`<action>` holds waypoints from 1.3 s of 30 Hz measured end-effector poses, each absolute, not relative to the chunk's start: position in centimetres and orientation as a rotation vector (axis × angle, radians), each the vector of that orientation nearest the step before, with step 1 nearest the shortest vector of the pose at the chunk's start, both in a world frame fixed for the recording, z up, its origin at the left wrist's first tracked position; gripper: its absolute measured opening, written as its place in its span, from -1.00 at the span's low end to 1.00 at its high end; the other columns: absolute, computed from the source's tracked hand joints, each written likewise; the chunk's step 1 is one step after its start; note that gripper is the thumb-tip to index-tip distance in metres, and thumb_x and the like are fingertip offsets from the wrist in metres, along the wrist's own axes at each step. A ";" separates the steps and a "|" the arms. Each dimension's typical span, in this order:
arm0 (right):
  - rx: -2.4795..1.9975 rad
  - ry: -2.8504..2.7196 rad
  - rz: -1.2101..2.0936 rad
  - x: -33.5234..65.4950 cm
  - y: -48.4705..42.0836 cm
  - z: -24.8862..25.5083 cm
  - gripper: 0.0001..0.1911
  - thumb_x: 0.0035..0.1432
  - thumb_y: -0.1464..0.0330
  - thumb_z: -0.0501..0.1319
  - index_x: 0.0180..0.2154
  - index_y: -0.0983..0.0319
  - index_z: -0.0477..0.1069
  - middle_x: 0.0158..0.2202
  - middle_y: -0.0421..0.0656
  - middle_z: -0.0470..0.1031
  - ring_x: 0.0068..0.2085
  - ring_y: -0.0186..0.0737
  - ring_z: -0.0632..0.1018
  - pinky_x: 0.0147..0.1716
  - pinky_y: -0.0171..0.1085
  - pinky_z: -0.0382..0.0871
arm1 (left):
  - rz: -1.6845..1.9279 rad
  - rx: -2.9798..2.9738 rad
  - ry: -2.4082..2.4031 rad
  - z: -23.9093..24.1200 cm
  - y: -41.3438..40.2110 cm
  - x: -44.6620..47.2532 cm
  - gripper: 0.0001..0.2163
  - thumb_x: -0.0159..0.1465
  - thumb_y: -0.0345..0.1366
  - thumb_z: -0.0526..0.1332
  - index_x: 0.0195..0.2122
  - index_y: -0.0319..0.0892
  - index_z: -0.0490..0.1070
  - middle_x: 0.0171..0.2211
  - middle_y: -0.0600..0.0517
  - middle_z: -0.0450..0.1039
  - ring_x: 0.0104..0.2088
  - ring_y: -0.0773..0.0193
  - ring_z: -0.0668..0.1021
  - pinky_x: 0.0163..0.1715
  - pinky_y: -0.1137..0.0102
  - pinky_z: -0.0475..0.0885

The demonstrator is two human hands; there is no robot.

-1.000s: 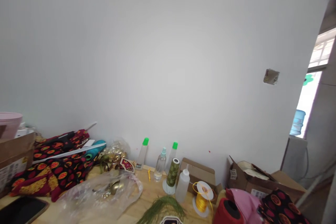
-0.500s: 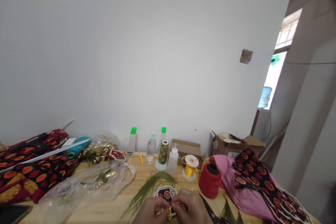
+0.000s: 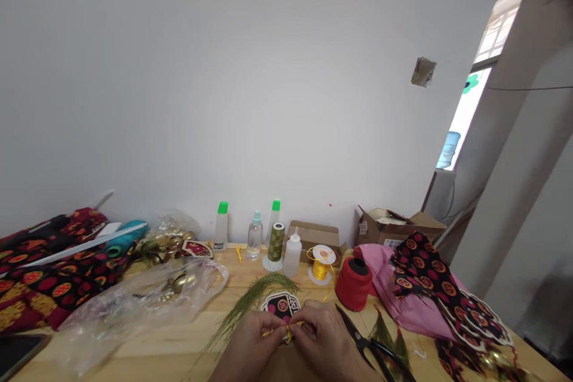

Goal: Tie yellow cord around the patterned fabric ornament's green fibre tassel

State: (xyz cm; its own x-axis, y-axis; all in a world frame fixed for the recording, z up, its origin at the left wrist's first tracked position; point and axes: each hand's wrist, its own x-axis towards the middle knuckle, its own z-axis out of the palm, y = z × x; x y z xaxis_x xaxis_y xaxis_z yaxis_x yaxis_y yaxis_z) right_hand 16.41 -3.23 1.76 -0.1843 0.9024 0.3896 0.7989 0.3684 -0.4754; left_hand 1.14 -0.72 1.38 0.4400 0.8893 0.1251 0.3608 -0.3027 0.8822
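Observation:
At the front of the table, my left hand and my right hand come close together, fingers pinched on a thin yellow cord. Just behind my fingertips lies a dark patterned fabric piece with a white edge, partly hidden by my hands. A bundle of green threads spreads on the wood to the left of it. To the right of my right hand rest black-handled scissors, beside green tassels with red tops.
Behind my hands stand an olive thread spool, a white squeeze bottle, a yellow cord spool and a red thread cone. Plastic bags and patterned cloth lie left. Pink cloth and a cardboard box are right.
The view has tilted down slightly, so the table things sit higher and more shows at the front right. Both hands stay pinched on the yellow cord, with small finger movements.

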 end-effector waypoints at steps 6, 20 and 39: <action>-1.492 -1.973 0.258 16.2 -3.5 2.0 -0.85 -0.07 0.45 0.12 -0.50 0.21 0.47 -0.59 -0.21 0.41 -0.56 -0.37 0.35 -0.56 -0.42 0.09 | 0.762 1.886 0.903 1.5 -0.5 1.1 -0.71 0.10 -0.25 0.04 -0.59 -0.21 0.51 -0.71 0.14 0.33 -0.60 0.35 0.31 -0.58 0.52 0.14; -1.537 -1.880 0.288 16.1 -3.3 1.4 -0.84 -0.07 0.45 0.11 -0.53 0.23 0.47 -0.61 -0.20 0.42 -0.56 -0.38 0.36 -0.57 -0.43 0.08 | 0.729 1.870 1.005 1.9 -0.7 1.4 -0.72 0.07 -0.26 0.04 -0.52 -0.25 0.52 -0.56 0.02 0.49 -0.49 0.25 0.42 -0.52 0.51 0.22; -1.566 -1.484 0.794 16.4 -2.8 1.2 -0.84 -0.18 0.37 0.15 -0.67 0.31 0.40 -0.73 -0.30 0.17 -0.64 -0.46 0.16 -0.65 -0.43 -0.04 | 0.739 1.875 1.056 1.4 -0.2 1.3 -0.73 0.05 -0.19 0.10 -0.53 -0.23 0.52 -0.57 0.04 0.51 -0.48 0.24 0.45 -0.51 0.51 0.24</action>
State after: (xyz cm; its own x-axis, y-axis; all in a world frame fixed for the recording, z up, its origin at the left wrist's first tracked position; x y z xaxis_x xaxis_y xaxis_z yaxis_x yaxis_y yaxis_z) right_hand 16.40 -2.84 1.22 0.1073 0.9902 0.0899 0.4747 0.0284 -0.8797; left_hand 1.26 -0.24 1.41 0.4716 0.8775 0.0873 0.3829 -0.2929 0.8761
